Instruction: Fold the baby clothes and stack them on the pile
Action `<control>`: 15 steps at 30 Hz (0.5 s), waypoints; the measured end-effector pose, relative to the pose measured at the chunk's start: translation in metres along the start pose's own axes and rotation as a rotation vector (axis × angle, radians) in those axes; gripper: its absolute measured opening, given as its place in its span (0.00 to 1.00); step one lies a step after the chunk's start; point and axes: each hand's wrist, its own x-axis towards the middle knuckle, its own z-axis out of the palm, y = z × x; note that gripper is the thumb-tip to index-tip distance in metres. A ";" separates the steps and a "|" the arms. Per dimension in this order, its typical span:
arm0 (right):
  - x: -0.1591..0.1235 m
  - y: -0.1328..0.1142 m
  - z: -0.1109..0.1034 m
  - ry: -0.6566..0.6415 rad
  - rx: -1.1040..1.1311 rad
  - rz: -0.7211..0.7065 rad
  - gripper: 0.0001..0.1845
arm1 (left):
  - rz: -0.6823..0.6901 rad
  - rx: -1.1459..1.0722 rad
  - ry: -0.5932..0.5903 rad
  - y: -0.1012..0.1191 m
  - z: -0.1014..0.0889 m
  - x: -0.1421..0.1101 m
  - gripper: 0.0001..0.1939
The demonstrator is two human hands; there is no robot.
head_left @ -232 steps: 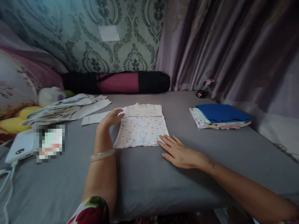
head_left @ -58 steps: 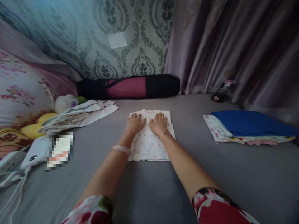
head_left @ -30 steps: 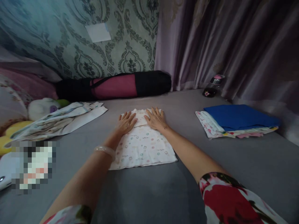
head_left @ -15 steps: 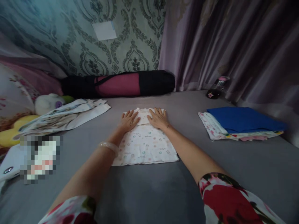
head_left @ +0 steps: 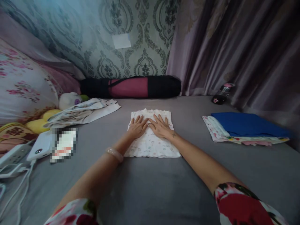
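Remotely, I have the left hand (head_left: 137,128) and right hand (head_left: 161,127) palm-down, fingers fanned, gripping nothing, upon a printed white garment (head_left: 152,146) at twelve o'clock, seemingly to flatten it; a blue-topped fabric stack (head_left: 246,125) sits at two o'clock, presumably for elbow room.

White printed garment (head_left: 153,147) is laid out on the grey sheet (head_left: 150,187), pressed down by L hand (head_left: 137,128) & R hand (head_left: 161,128), both flat & splayed. Folded stack (head_left: 215,132) (blue cloth (head_left: 248,125) on top, pretty neat tbh) is set off to the R, bottle (head_left: 221,94) behind it. Loose fabric (head_left: 79,115) is heaped on the L, nr a white gadget (head_left: 42,145).
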 end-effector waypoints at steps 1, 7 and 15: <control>-0.001 -0.001 0.002 0.001 -0.007 0.003 0.30 | -0.009 -0.007 -0.011 0.001 0.002 0.000 0.28; 0.001 0.001 0.007 0.055 -0.034 0.006 0.29 | -0.008 0.001 0.001 -0.001 0.004 0.001 0.27; -0.006 0.000 0.005 0.023 -0.021 -0.012 0.30 | 0.002 0.012 0.049 0.001 0.003 -0.005 0.26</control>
